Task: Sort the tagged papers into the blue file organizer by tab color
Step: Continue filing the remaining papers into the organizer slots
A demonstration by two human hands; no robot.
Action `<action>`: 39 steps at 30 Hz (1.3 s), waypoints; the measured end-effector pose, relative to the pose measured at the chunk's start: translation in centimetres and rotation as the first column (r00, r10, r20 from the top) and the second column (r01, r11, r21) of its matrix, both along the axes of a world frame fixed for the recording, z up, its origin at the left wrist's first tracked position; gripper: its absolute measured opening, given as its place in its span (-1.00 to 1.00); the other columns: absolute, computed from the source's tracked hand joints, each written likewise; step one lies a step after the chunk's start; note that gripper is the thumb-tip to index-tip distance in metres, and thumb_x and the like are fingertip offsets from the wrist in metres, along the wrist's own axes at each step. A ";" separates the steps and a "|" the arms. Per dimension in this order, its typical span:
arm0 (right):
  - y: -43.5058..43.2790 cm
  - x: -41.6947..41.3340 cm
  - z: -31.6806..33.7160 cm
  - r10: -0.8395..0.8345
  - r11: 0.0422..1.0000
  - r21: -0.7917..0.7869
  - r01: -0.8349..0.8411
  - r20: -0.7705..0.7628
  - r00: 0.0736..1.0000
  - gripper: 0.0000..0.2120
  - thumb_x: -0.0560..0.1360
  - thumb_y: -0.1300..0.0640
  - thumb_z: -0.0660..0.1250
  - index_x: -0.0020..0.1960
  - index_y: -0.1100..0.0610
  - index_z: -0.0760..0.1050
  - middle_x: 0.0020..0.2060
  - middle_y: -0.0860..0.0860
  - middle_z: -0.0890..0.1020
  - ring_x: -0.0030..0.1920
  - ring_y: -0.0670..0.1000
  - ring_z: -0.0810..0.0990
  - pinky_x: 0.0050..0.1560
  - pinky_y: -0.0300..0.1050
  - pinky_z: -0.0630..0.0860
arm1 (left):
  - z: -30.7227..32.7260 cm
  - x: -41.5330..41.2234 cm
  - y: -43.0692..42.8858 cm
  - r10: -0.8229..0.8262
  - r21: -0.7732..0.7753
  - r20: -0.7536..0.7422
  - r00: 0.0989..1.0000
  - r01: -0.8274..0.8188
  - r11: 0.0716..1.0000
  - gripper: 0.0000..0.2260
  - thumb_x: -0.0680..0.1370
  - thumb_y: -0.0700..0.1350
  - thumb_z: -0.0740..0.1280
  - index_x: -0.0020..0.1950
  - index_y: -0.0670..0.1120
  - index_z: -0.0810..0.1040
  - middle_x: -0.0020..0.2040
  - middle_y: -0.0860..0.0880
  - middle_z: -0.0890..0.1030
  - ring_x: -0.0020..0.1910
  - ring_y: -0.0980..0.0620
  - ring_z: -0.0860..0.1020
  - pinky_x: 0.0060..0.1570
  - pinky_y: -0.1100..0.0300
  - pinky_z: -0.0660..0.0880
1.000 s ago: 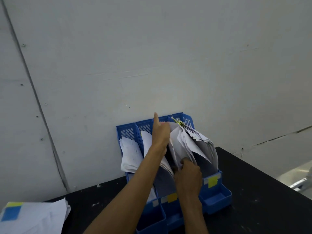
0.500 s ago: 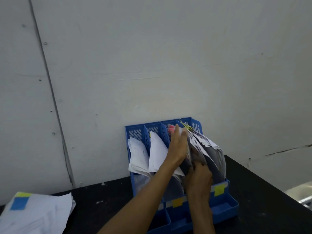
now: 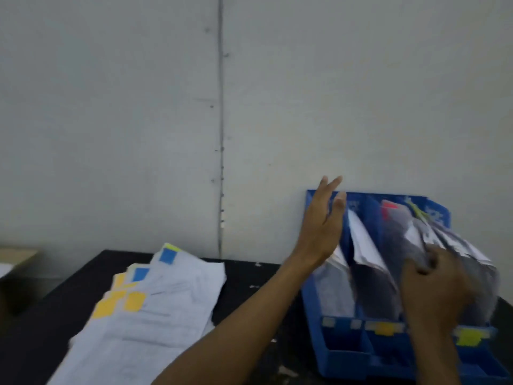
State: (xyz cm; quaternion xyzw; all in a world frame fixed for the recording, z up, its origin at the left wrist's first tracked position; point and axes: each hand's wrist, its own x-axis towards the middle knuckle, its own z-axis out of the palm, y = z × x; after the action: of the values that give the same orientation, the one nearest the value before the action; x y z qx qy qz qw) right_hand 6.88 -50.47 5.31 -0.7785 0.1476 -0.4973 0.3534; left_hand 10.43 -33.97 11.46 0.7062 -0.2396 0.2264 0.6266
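Note:
The blue file organizer (image 3: 319, 307) stands against the wall on the right of the black table, its slots stuffed with white papers; a red tab (image 3: 388, 208) sticks up in one slot. My left hand (image 3: 322, 226) hovers in front of the organizer's left end, fingers straight and spread, holding nothing. My right hand (image 3: 435, 290) is at the right slots with curled fingers against the leaning papers (image 3: 455, 245); the grip is blurred. A loose stack of tagged papers (image 3: 155, 307) with blue and yellow tabs lies on the table to the left.
A grey panelled wall (image 3: 249, 107) rises directly behind the table. The black table (image 3: 249, 276) runs left to a cardboard-coloured object (image 3: 16, 255) at the left edge. Yellow labels (image 3: 384, 327) mark the organizer's front lip.
My left hand has pulled out of the slots and moved left, now open. The view has swung left, bringing the loose paper stack into sight. My right hand stays at the right slots.

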 end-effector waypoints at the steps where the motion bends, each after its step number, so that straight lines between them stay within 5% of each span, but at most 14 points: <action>1: 1.2 -0.7 0.7 0.031 0.999 -0.021 -0.030 0.024 0.999 -0.47 0.42 -0.06 0.10 0.14 0.31 0.53 -0.07 0.33 0.59 -0.07 0.33 0.55 -0.03 0.13 0.49 | -0.4 -0.5 2.9 0.067 -0.022 0.029 0.997 -0.067 0.998 -0.65 0.67 -0.03 0.16 0.47 0.05 0.34 0.54 0.06 0.21 0.51 0.19 0.16 0.46 0.28 0.13; 4: 6.6 -2.7 1.9 0.181 0.982 -0.061 -0.178 0.045 0.982 -0.66 0.50 0.05 0.24 0.12 0.28 0.54 -0.10 0.27 0.64 -0.15 0.27 0.61 -0.09 0.02 0.49 | -3.4 -2.6 13.1 0.286 -0.053 0.023 0.958 -0.285 0.957 -0.69 0.62 -0.02 0.23 0.36 0.12 0.43 0.44 0.06 0.41 0.42 0.16 0.34 0.34 0.23 0.36; 8: 14.9 -3.4 -1.1 0.396 0.901 -0.140 -0.411 -0.120 0.910 -0.87 0.50 0.22 0.37 0.02 0.21 0.61 -0.23 0.16 0.67 -0.23 0.16 0.65 -0.12 -0.04 0.53 | -10.1 -6.3 25.4 0.636 0.280 -0.146 0.758 -0.585 0.761 -0.71 0.58 -0.12 0.28 0.30 -0.10 0.51 0.27 -0.06 0.54 0.29 -0.03 0.48 0.27 0.27 0.32; 12: 25.2 -5.0 -7.1 0.601 0.751 0.057 -0.658 -0.474 0.644 -0.88 0.48 0.02 0.41 -0.09 0.07 0.61 -0.22 -0.02 0.68 -0.21 -0.04 0.64 -0.10 -0.07 0.58 | -15.3 -10.8 33.3 0.881 0.687 -0.263 0.393 -0.565 0.457 -0.67 0.59 -0.05 0.27 0.34 -0.05 0.45 0.27 -0.10 0.48 0.28 -0.11 0.43 0.22 0.08 0.38; 14: 29.8 -6.2 -9.8 0.548 0.735 0.100 -0.670 -0.670 0.500 -0.68 0.45 -0.17 0.38 0.00 0.07 0.58 -0.08 -0.03 0.67 -0.08 -0.01 0.63 -0.09 -0.15 0.54 | -16.7 -12.4 34.6 0.907 0.761 -0.243 0.344 -0.512 0.398 -0.67 0.60 0.02 0.23 0.33 -0.03 0.44 0.27 -0.08 0.46 0.27 -0.10 0.42 0.21 0.04 0.39; 16: 33.2 -7.6 -11.0 0.418 0.776 0.050 -0.628 -0.786 0.454 -0.51 0.42 -0.33 0.31 0.12 0.04 0.48 0.07 -0.04 0.56 0.03 -0.02 0.56 -0.07 -0.16 0.50 | -17.8 -13.3 35.0 0.906 0.775 -0.209 0.368 -0.502 0.383 -0.67 0.61 0.05 0.19 0.35 -0.02 0.42 0.28 -0.04 0.46 0.27 -0.06 0.41 0.23 0.05 0.36; 19: 35.8 -9.0 -11.7 0.339 0.847 0.007 -0.531 -0.777 0.530 -0.40 0.41 -0.32 0.33 0.31 -0.01 0.33 0.22 -0.04 0.44 0.21 0.00 0.48 0.03 -0.11 0.48 | -18.6 -13.7 35.3 0.890 0.730 -0.224 0.397 -0.536 0.423 -0.64 0.62 0.04 0.19 0.41 0.02 0.37 0.30 0.00 0.45 0.29 -0.02 0.41 0.27 0.07 0.33; 22: 36.1 -9.3 -12.2 0.396 0.870 0.092 -0.484 -0.715 0.576 -0.34 0.41 -0.27 0.37 0.39 -0.05 0.27 0.28 -0.08 0.46 0.25 -0.04 0.48 0.17 -0.10 0.47 | -18.3 -13.5 35.6 0.810 0.516 -0.363 0.461 -0.624 0.586 -0.60 0.60 -0.11 0.25 0.45 -0.01 0.36 0.30 -0.04 0.50 0.28 -0.07 0.47 0.23 0.05 0.40; 27: 35.8 -9.4 -12.2 0.554 0.829 0.258 -0.497 -0.511 0.658 -0.20 0.33 -0.12 0.51 0.46 -0.01 0.22 0.23 -0.04 0.46 0.22 -0.04 0.46 0.16 -0.15 0.42 | -16.7 -13.9 37.3 0.783 0.273 -0.370 0.500 -0.747 0.606 -0.68 0.57 -0.29 0.24 0.30 -0.11 0.54 0.12 -0.22 0.62 0.10 -0.25 0.57 0.07 0.00 0.45; 30: 35.3 -9.4 -11.7 0.620 0.784 0.341 -0.518 -0.428 0.657 -0.03 0.20 -0.21 0.54 0.48 -0.05 0.17 0.21 -0.07 0.43 0.22 -0.06 0.44 0.20 -0.16 0.44 | -15.9 -14.1 37.5 0.730 0.106 -0.382 0.567 -0.758 0.644 -0.73 0.56 -0.29 0.27 0.22 -0.11 0.57 0.01 -0.20 0.63 0.02 -0.21 0.58 0.00 0.02 0.47; 32: 33.7 -9.5 -10.6 0.748 0.656 0.511 -0.556 -0.342 0.569 -0.17 0.17 -0.20 0.57 0.35 -0.08 0.33 0.10 -0.13 0.54 0.06 -0.16 0.55 0.03 -0.29 0.51 | -15.1 -13.9 36.4 0.672 -0.034 -0.386 0.632 -0.738 0.674 -0.73 0.55 -0.31 0.29 0.22 -0.12 0.57 -0.01 -0.18 0.62 -0.05 -0.17 0.57 -0.10 0.19 0.52; 34: 32.4 -9.7 -9.2 0.892 0.446 0.640 -0.625 -0.257 0.373 -0.35 0.21 -0.10 0.60 0.24 0.04 0.52 0.01 -0.12 0.65 -0.02 -0.16 0.63 -0.03 -0.30 0.57 | -14.0 -13.8 35.3 0.624 -0.175 -0.419 0.660 -0.733 0.657 -0.71 0.55 -0.33 0.29 0.25 -0.14 0.55 0.00 -0.16 0.59 -0.12 -0.06 0.53 -0.25 0.43 0.48; 36: 31.0 -10.3 -7.3 0.953 0.304 0.677 -0.670 -0.211 0.219 -0.60 0.32 0.03 0.57 0.11 0.09 0.62 -0.03 -0.10 0.70 -0.02 -0.13 0.67 0.00 -0.23 0.59 | -12.7 -13.6 33.9 0.580 -0.288 -0.432 0.690 -0.715 0.637 -0.70 0.55 -0.32 0.31 0.26 -0.13 0.55 0.02 -0.15 0.57 -0.06 -0.03 0.51 -0.28 0.44 0.49; 39: 27.7 -10.6 -4.1 0.935 0.351 0.633 -0.690 -0.192 0.299 -0.83 0.40 0.07 0.50 -0.02 0.07 0.66 -0.10 -0.06 0.71 -0.08 -0.09 0.68 -0.04 -0.19 0.61 | -10.4 -12.5 30.4 0.551 -0.311 -0.384 0.741 -0.665 0.679 -0.65 0.55 -0.31 0.30 0.33 -0.11 0.48 0.13 -0.18 0.57 0.02 -0.02 0.50 -0.08 0.20 0.49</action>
State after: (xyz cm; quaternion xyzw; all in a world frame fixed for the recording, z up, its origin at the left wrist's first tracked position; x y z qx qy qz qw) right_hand -3.74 -22.79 1.20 -0.7383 -0.0860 0.0467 0.6673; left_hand -2.09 -3.57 1.10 0.6127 0.1509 0.3758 0.6787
